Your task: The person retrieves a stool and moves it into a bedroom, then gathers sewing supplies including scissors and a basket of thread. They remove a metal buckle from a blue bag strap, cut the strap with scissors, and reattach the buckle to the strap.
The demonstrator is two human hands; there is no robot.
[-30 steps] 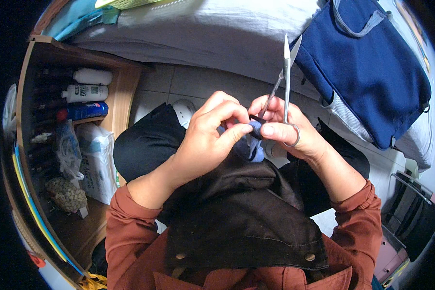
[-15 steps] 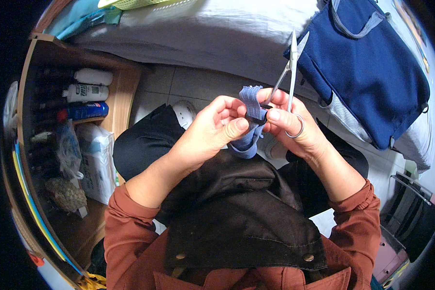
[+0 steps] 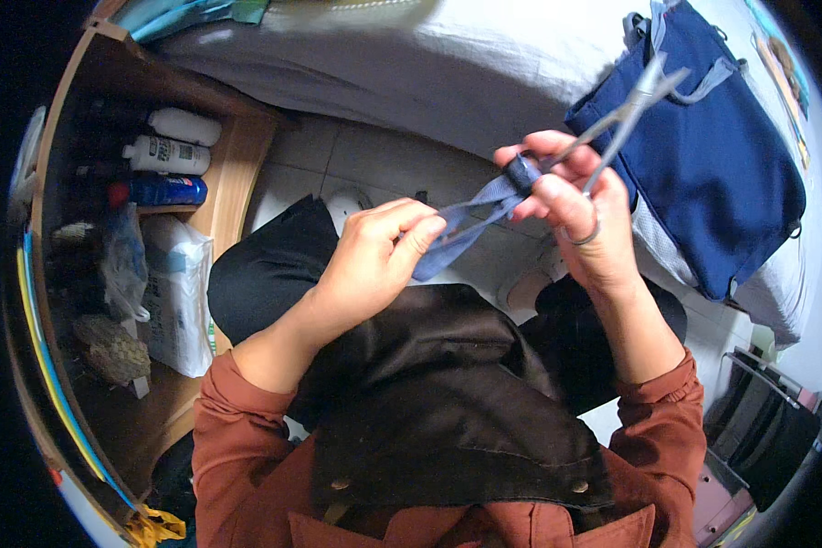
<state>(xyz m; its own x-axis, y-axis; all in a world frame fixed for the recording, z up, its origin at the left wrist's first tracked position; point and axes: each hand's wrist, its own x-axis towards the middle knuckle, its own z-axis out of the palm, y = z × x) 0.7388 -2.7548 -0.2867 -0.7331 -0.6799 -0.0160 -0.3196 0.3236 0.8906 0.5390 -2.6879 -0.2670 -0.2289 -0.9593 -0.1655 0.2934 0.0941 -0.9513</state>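
A blue webbing strap is stretched between my two hands in a loop, above my lap. My left hand pinches its lower left end between thumb and fingers. At the strap's upper right end, a dark slider or band is gripped by the fingertips of my right hand. Metal scissors also stay in my right hand, one handle ring around a finger. Their blades, slightly parted, point up and right, away from the strap. Motion blurs the scissors and strap.
Beyond my hands a bed with a grey-white cover carries a dark blue fabric bag at the right. A wooden shelf unit with bottles and plastic packs stands to the left. A black apron covers my lap.
My right hand has moved up and right with the scissors and the slider end. My left hand has shifted slightly left, and the strap is now drawn out between them.
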